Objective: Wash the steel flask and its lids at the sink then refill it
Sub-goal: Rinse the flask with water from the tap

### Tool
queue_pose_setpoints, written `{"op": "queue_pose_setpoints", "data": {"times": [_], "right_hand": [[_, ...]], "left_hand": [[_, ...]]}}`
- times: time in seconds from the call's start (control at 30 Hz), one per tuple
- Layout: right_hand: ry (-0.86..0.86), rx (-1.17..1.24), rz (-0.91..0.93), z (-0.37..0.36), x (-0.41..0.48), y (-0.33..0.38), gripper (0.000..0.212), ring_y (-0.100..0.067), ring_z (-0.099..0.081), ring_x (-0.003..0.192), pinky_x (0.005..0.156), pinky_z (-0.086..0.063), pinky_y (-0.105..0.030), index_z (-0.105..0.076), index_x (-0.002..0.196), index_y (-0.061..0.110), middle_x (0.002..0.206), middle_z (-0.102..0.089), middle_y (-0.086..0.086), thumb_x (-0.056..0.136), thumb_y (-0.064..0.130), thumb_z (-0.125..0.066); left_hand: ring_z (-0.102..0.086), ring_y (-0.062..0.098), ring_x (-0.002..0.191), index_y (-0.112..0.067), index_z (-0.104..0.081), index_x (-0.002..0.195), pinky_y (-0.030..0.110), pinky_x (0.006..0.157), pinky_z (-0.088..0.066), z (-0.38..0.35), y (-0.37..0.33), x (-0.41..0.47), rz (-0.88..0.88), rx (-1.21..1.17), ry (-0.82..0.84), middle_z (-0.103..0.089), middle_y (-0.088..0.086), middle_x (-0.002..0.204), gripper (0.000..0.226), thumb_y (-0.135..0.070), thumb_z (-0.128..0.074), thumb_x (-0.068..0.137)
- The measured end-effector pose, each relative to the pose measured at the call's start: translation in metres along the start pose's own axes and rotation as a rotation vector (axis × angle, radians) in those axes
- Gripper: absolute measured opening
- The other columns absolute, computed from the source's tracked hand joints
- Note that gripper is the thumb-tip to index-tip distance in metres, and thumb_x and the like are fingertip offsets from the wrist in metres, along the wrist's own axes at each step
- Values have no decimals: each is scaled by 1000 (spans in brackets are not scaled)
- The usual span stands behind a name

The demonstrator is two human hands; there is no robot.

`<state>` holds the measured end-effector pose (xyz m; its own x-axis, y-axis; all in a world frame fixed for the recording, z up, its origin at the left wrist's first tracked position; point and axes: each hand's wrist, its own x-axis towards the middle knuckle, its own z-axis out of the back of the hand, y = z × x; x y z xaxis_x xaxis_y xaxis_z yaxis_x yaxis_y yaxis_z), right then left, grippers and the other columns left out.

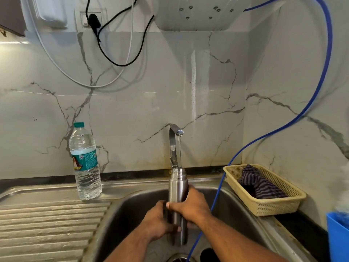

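Observation:
The steel flask stands upright over the sink basin, its open mouth right under the tap. A thin stream of water runs from the tap spout into the mouth. My right hand grips the flask's middle from the right, fingers wrapped round the front. My left hand grips the lower body from the left. No lid is on the flask, and I see no lids anywhere in view.
A plastic water bottle stands on the ridged steel drainboard to the left. A beige basket with a striped cloth sits at the right. A blue hose drops into the basin beside my right arm. A blue tub is far right.

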<state>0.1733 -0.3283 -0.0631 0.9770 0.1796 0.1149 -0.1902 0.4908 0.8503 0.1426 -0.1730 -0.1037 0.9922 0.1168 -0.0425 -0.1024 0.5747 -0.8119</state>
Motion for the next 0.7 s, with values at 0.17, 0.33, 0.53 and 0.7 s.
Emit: {"op": "queue_pose_setpoints", "data": {"times": [0.17, 0.33, 0.53, 0.7], "right_hand": [[-4, 33, -16, 1, 2, 1, 70, -13, -70, 94, 65, -65, -33, -55, 125, 30, 110, -69, 9, 68, 43, -93], [-91, 21, 73, 2, 3, 6, 69, -11, -68, 104, 89, -58, -28, -52, 126, 32, 118, -69, 9, 70, 44, -92], [-10, -10, 2, 1, -2, 5, 66, -14, -71, 99, 77, -65, -34, -54, 125, 31, 117, -70, 5, 72, 41, -92], [50, 15, -69, 2, -3, 4, 66, -16, -72, 99, 75, -65, -38, -55, 126, 29, 113, -69, 4, 72, 37, -92]], "left_hand": [[-60, -1, 99, -33, -44, 126, 11, 78, -47, -1, -3, 0, -5, -40, 4, -64, -13, 112, 83, -25, -97, 62], [-59, 1, 101, -33, -42, 126, 14, 83, -50, 0, -3, 1, -14, -40, 12, -63, -13, 114, 84, -25, -97, 63], [-61, 4, 103, -27, -45, 134, 14, 81, -52, 0, -2, 1, -19, -10, 15, -64, -11, 114, 87, -26, -96, 64], [-61, 2, 101, -27, -44, 134, 10, 72, -49, -1, -4, -2, -23, -18, 16, -64, -11, 113, 85, -23, -95, 66]]}}
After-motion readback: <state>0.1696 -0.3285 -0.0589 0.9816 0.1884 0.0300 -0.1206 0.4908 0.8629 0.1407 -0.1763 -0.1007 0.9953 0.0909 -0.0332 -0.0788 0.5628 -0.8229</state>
